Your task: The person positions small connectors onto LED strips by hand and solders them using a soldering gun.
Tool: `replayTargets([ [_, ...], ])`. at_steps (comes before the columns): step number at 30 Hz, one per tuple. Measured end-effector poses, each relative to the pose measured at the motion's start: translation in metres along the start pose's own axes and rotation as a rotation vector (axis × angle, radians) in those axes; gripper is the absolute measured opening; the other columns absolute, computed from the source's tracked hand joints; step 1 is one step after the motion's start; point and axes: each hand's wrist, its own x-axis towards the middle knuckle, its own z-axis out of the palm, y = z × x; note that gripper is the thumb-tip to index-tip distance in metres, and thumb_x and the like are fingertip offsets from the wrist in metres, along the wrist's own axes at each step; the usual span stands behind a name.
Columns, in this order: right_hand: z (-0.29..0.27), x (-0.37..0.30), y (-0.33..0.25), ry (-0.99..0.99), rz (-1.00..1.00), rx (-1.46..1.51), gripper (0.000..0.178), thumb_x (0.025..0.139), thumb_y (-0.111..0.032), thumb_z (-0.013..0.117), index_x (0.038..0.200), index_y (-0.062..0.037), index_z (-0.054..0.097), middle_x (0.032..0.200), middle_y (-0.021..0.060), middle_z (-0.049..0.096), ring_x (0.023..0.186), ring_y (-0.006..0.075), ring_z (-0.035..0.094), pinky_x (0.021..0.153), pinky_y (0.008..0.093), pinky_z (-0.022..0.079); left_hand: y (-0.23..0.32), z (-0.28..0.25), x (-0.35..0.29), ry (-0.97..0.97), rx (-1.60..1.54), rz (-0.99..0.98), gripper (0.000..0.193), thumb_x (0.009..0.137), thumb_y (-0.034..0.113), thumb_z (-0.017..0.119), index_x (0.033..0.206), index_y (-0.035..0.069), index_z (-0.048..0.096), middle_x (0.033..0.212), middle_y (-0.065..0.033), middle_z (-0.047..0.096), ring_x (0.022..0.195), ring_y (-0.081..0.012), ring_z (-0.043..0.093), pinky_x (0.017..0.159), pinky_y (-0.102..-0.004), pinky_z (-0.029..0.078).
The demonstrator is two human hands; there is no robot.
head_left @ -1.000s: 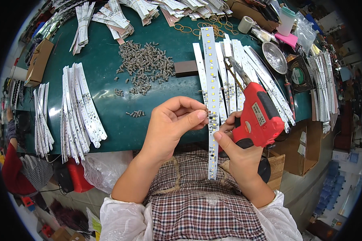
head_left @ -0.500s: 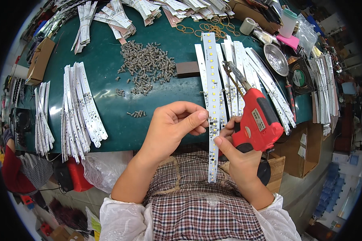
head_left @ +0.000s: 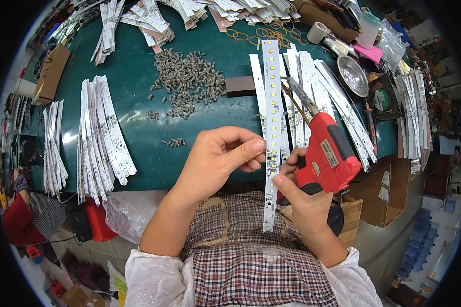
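A long white LED board (head_left: 273,110) stands almost upright in front of me, with yellow LEDs along it and small components on its lower half. My right hand (head_left: 310,207) grips it, thumb on its face, and also holds a red soldering gun (head_left: 322,148) whose tip points up and left behind the board. My left hand (head_left: 215,158) is closed in a pinch at the board's left edge, beside the components. What lies between its thumb and finger is hidden or too small to make out.
On the green table (head_left: 138,158) lies a heap of small metallic cylindrical parts (head_left: 187,82), with a little group (head_left: 174,142) nearer me. LED boards lie left (head_left: 100,138) and right (head_left: 338,107). A dark block (head_left: 239,87), rubber bands (head_left: 276,33) and a metal bowl (head_left: 352,75) sit farther back.
The board has tilted slightly, its top moving right and its lower end a little left. Both hands keep nearly the same place and grip.
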Motion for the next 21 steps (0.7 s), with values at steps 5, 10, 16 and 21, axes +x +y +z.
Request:
replayTargets([
  [5, 0.0, 0.0, 0.0, -0.014, -0.001, 0.004, 0.04, 0.082, 0.002, 0.066, 0.114, -0.0006, 0.042, 0.089, 0.0063, 0.056, 0.078, 0.0077, 0.056, 0.07, 0.0217, 0.046, -0.003, 0.002, 0.0, 0.016, -0.018, 0.019, 0.02, 0.088, 0.018, 0.066, 0.093, -0.002, 0.066, 0.08, -0.0057, 0.065, 0.069, -0.0095, 0.061, 0.064, -0.0224, 0.051],
  [10, 0.001, -0.003, 0.0, -0.026, -0.024, -0.103, 0.041, 0.084, 0.004, 0.064, 0.117, -0.0009, 0.039, 0.098, 0.0071, 0.053, 0.084, 0.0081, 0.056, 0.074, 0.0225, 0.047, -0.005, 0.016, -0.006, 0.179, 0.198, 0.107, 0.015, 0.088, 0.012, 0.064, 0.09, -0.003, 0.064, 0.077, -0.0062, 0.065, 0.067, -0.0094, 0.061, 0.062, -0.0221, 0.051],
  [16, 0.004, -0.003, 0.005, 0.027, -0.062, -0.129, 0.047, 0.078, 0.006, 0.068, 0.117, 0.0016, 0.043, 0.099, 0.0079, 0.053, 0.081, 0.0114, 0.059, 0.072, 0.0238, 0.049, -0.009, 0.024, -0.008, 0.314, 0.631, 0.392, 0.014, 0.088, 0.011, 0.065, 0.089, -0.003, 0.063, 0.08, -0.0048, 0.065, 0.068, -0.0086, 0.062, 0.062, -0.0215, 0.051],
  [21, 0.003, -0.002, 0.004, 0.052, -0.066, -0.121, 0.047, 0.077, 0.007, 0.068, 0.117, 0.0011, 0.043, 0.099, 0.0075, 0.054, 0.083, 0.0117, 0.059, 0.073, 0.0236, 0.049, -0.013, 0.02, -0.002, 0.237, 0.164, 0.137, 0.017, 0.088, 0.015, 0.066, 0.091, -0.002, 0.065, 0.08, -0.0063, 0.066, 0.067, -0.0091, 0.062, 0.06, -0.0233, 0.052],
])
